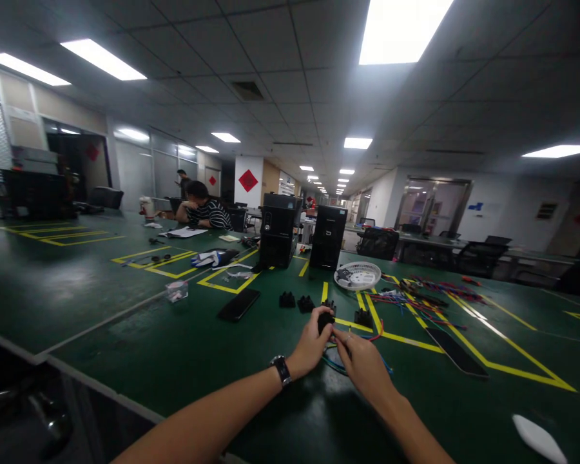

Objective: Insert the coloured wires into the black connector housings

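Observation:
My left hand (pixel 312 345), with a watch on its wrist, is closed around a small black connector block (pixel 325 320) just above the green table (pixel 174 348). My right hand (pixel 362 361) is closed beside it, its fingers pinched at the block's right side over blue and red wires (pixel 336 362) that run under both hands. What the right fingers pinch is too small to make out. Three more black blocks (pixel 287 299) (pixel 305 303) (pixel 363 317) lie just beyond the hands.
A black phone (pixel 238 304) lies left of the blocks, another dark slab (pixel 455 351) to the right. Behind stand two black computer towers (pixel 279 232), a white basket (pixel 357 276) and a heap of coloured wires (pixel 430 298). A person (pixel 203 207) sits at the far left table.

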{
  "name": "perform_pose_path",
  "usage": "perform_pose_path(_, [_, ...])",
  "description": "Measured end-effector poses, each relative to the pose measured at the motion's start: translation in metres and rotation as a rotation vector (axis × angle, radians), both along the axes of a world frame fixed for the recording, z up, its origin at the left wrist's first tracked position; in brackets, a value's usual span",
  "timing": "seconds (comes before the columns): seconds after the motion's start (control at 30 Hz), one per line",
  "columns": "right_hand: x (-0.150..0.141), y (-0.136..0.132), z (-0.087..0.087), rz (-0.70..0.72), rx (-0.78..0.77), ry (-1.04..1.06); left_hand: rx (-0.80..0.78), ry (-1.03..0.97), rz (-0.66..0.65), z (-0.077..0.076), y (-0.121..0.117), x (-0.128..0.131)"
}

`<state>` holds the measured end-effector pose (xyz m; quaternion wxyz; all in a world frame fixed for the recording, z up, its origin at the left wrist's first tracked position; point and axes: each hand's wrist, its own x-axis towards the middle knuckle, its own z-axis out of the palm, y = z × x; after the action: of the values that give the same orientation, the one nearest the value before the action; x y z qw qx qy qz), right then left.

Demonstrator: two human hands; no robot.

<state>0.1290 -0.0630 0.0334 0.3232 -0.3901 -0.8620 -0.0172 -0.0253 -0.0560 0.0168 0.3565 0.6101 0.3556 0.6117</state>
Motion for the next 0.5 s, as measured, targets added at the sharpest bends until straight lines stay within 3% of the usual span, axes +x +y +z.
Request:
perform_pose_path(0.17, [0.002,0.005,-0.002,-0.043,-0.087,-0.052,-0.005,0.005,0.128,-0.005,0.014,-0.004])
perform_pose_path(0.27, [0.003,0.005,0.001,0.014,-0.178,-0.047,-0.005,0.055,0.188,-0.006,0.020,-0.009])
perform_pose_path(0.5, [-0.002,-0.003,0.005,0.198,-0.303,0.093,-0.065,-0.202,-0.052,0.007,0.016,-0.022])
